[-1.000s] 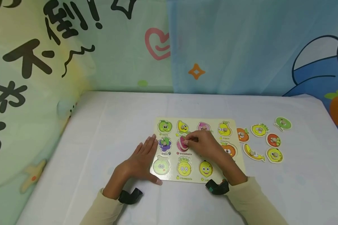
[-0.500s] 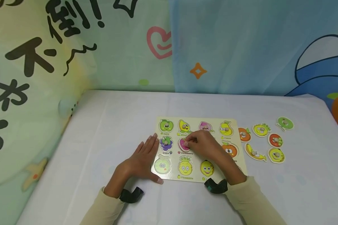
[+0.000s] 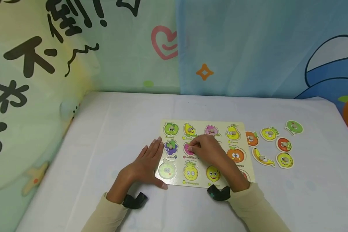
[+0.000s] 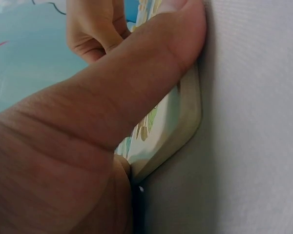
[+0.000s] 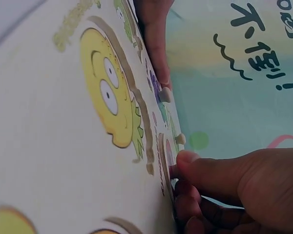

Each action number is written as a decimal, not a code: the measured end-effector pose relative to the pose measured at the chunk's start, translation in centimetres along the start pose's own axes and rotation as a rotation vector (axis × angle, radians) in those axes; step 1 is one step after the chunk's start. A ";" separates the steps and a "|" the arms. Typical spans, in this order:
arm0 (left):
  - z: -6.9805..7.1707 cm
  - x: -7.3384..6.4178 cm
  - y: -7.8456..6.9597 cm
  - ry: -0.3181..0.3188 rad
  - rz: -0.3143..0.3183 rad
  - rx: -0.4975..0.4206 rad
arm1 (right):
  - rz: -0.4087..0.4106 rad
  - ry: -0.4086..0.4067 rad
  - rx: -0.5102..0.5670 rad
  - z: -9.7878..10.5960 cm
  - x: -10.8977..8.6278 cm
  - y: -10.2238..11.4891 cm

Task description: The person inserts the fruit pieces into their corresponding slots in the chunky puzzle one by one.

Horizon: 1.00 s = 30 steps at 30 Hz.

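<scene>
A pale yellow fruit puzzle board (image 3: 179, 172) lies on the white-covered table in the head view. My right hand (image 3: 210, 149) reaches over it, thumb and fingers pinching the knob (image 5: 174, 171) of a pink puzzle piece (image 3: 187, 150) at the spot labelled strawberry. That piece sits within its outline, partly hidden by my fingers. My left hand (image 3: 145, 164) lies with straight fingers along the board's left edge, its thumb (image 4: 151, 63) against the near corner. A grape piece (image 3: 170, 147) and an apple piece (image 3: 171, 129) sit in the board close to my left fingertips.
Right of the board lie several loose knobbed pieces, among them a banana (image 3: 263, 158), a pineapple (image 3: 269, 133), an orange (image 3: 252, 139) and a round green one (image 3: 294, 127). The pineapple recess (image 3: 190, 172) shows its printed face. A printed curtain (image 3: 235, 48) hangs behind the table.
The pink piece was slightly askew a second ago, with a pale rim showing below it, and now lies flush in its outline. My right wrist has shifted slightly left; my left hand stays put.
</scene>
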<state>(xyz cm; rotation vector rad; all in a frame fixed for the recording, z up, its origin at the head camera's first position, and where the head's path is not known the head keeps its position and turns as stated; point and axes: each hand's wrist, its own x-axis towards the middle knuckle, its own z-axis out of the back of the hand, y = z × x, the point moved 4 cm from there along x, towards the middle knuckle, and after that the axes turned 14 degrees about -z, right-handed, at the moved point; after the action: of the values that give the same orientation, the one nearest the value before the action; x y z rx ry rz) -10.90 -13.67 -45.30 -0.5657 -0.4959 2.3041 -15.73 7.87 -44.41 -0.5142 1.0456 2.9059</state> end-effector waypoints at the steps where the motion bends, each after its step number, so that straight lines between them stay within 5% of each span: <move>1: 0.0 0.0 0.0 0.003 0.000 0.000 | 0.001 -0.006 0.000 0.0 0.0 0.0; 12: 0.0 0.0 0.0 -0.007 0.006 -0.007 | 0.001 -0.050 0.004 -0.2 -0.3 0.2; 20: -0.2 0.1 0.1 -0.010 0.005 -0.014 | 0.006 0.007 0.045 0.0 -0.1 -0.5; 25: -0.4 0.2 0.2 -0.002 0.000 -0.004 | 0.028 0.071 0.098 0.9 -0.1 -1.3; 30: -0.2 0.1 0.2 -0.003 0.007 -0.002 | 0.031 0.031 0.072 2.5 -0.3 -2.4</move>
<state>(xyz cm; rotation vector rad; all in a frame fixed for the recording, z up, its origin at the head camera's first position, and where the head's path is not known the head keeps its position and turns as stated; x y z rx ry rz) -10.99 -13.69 -45.58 -0.5656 -0.4991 2.3120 -15.94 11.35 -44.03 -0.5469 1.1680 2.8826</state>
